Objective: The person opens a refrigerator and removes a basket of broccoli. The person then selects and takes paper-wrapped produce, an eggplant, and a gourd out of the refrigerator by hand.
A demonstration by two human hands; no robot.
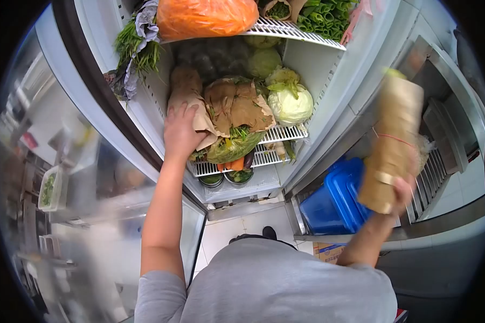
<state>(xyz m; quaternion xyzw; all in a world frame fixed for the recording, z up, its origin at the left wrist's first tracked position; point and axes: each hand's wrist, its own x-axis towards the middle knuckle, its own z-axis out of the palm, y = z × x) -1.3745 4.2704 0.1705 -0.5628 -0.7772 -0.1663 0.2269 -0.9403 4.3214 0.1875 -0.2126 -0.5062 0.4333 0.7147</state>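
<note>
My left hand (182,128) lies with its fingers spread on a brown paper-wrapped bundle (187,97) at the left of the fridge's middle shelf. Beside it sits another paper-wrapped bundle of greens (233,102), with a plastic bag of leafy greens (234,146) in front and a pale cabbage (290,105) to its right. Out to the right of the fridge, my right hand (404,188) grips a long paper-wrapped bundle (390,145) near its lower end. A red band circles this bundle, which is held nearly upright; its contents are mostly hidden.
Above are an orange bag (207,17) and green stalks (326,19) on the upper wire shelf (296,33). The open glass door (118,177) stands left. A blue bin (334,199) is at the right. Carrots (234,164) and bowls sit lower.
</note>
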